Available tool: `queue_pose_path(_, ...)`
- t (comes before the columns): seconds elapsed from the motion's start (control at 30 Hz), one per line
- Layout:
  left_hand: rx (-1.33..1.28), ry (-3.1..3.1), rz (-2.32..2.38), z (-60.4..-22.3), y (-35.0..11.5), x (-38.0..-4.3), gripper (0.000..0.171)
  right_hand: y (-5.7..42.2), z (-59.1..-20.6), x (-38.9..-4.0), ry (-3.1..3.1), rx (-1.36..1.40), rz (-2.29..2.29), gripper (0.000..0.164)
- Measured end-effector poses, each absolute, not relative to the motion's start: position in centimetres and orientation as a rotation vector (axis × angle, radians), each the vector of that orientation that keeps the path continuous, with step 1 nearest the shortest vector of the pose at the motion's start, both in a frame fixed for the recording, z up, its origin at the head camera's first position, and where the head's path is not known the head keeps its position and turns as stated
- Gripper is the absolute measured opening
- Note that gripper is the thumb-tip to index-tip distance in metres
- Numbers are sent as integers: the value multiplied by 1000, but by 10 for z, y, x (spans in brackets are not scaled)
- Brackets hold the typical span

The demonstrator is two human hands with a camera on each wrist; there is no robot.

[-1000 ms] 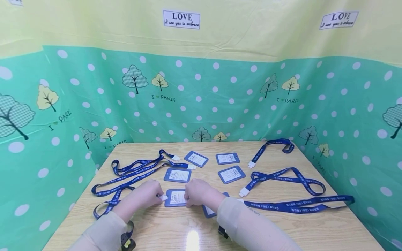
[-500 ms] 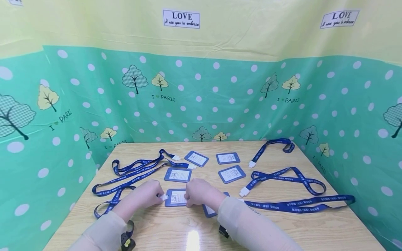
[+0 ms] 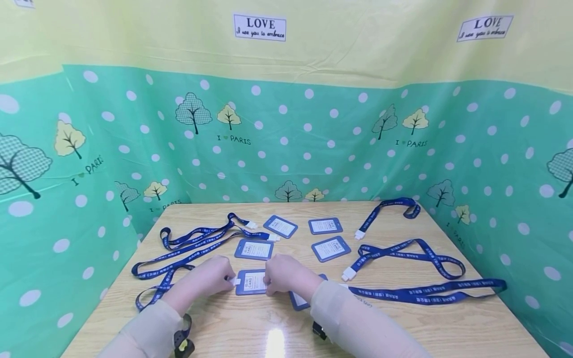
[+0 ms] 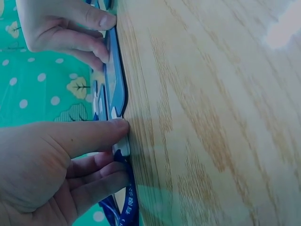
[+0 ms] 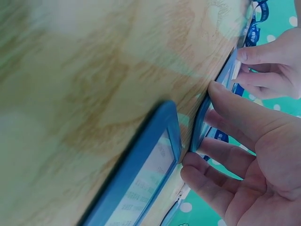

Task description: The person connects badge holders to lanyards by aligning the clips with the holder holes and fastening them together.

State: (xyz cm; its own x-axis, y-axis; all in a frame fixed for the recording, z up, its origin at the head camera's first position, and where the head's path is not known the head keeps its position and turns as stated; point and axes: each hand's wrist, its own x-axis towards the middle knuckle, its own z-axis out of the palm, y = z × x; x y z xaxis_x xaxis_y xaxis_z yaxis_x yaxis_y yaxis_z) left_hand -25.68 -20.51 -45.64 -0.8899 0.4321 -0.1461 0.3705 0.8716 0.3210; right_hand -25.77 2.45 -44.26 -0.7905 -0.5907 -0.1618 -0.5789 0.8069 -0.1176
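Observation:
At the front middle of the table, a blue-framed ID badge holder (image 3: pixel 253 282) lies flat, its printed card face up. My left hand (image 3: pixel 214 276) pinches the white plastic clip (image 4: pixel 123 143) of a blue lanyard (image 4: pixel 131 200) between thumb and fingers. That clip meets the holder's left short edge. My right hand (image 3: pixel 282 275) grips the holder's right end, thumb on the near edge and fingers on the far one, as the right wrist view shows. Part of a second badge holder (image 3: pixel 299 301) is hidden under the right forearm.
Several other badge holders (image 3: pixel 253 249) lie farther back on the wooden table (image 3: pixel 241 328). Blue lanyards (image 3: pixel 192 241) with white clips are spread on the left, and more lanyards (image 3: pixel 412 256) on the right. A patterned green curtain (image 3: pixel 286 134) encloses the back and sides.

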Motion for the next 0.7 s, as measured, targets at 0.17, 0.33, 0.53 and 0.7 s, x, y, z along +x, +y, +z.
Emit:
queue_pose_path(0.17, 551, 2830, 442, -457, -204, -257, 6, 26, -445, -259, 2809, -951, -56, 29)
queue_pose_path(0.33, 530, 2820, 450, -457, -203, -257, 2, 28, -448, -260, 2814, -970, -56, 33)
queue_pose_path(0.53, 497, 2815, 455, -453, -204, -255, 5, 28, -449, -260, 2816, -980, -72, 34)
queue_pose_path(0.7, 473, 2812, 488, -454, -205, -257, 12, 29, -449, -260, 2817, -995, -54, 33)
